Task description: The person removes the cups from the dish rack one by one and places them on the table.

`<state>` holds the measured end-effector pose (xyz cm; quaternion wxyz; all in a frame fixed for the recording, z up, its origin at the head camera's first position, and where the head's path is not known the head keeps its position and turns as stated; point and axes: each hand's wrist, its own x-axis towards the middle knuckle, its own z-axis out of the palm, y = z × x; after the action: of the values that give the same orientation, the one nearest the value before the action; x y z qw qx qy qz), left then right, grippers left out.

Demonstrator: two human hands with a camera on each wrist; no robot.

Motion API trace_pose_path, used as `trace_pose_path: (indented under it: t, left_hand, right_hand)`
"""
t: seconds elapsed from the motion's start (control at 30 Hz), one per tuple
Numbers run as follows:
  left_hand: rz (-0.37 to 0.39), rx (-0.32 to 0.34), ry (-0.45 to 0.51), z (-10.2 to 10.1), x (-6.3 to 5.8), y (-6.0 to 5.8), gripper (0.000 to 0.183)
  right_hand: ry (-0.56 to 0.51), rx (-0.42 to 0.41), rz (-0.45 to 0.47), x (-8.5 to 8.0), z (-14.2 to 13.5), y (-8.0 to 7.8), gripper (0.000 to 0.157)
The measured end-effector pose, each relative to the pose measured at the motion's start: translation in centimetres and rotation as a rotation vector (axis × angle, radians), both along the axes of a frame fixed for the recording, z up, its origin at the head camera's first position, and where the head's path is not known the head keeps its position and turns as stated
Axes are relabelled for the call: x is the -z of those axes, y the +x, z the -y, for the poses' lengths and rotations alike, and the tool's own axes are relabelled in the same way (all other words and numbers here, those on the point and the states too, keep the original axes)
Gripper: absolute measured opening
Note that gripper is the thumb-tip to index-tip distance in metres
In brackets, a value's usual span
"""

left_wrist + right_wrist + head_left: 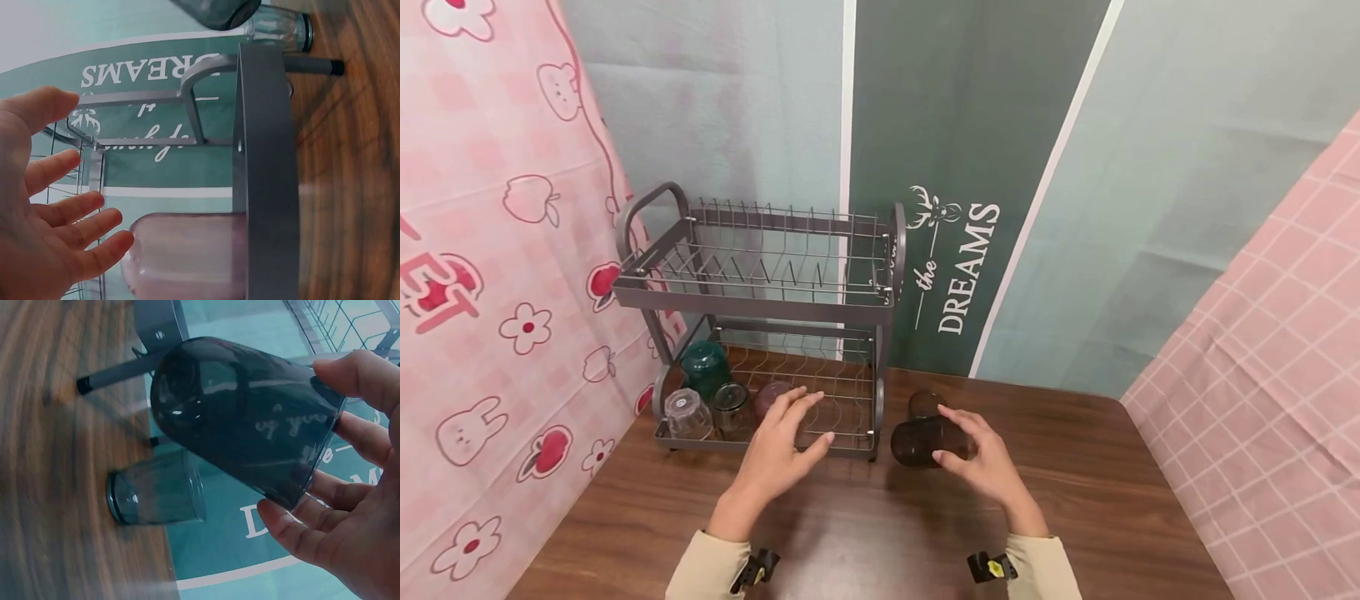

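My right hand [981, 454] holds a dark tinted glass [231, 419] near its rim, thumb on one side and fingers on the other. The glass lies tilted over in the air, its rounded base turned toward the rack. Behind it a second tinted glass [156, 490] stands upright on the table. My left hand [782, 446] is held out with spread fingers in front of the rack's lower tier, holding nothing. Close to its fingertips in the left wrist view sits a pinkish-purple glass [187, 256], upside down on that tier.
The grey two-tier dish rack [760, 308] stands at the back left of the wooden table [880, 533]. On its lower tier, a teal glass [705, 371], a clear glass [687, 414] and a dark glass [732, 408] stand at the left. Printed curtains surround the table.
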<state>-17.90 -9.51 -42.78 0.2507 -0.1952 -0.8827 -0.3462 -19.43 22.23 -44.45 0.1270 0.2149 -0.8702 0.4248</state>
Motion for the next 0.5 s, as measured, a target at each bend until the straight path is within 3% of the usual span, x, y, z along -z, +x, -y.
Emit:
trace_pose_path:
  t: [0.2,0.5]
  left_hand:
    - [-0.063,-0.020,-0.063,0.6,-0.4,-0.3,0.052]
    - [-0.095,-0.057,-0.128,0.8,-0.8,-0.4,0.044]
  right_hand:
    - [0.105,0.042,-0.051,-0.3,-0.7,-0.7,0.062]
    - [0.232,0.094,-0.011,-0.1,-1.5,-1.5,0.060]
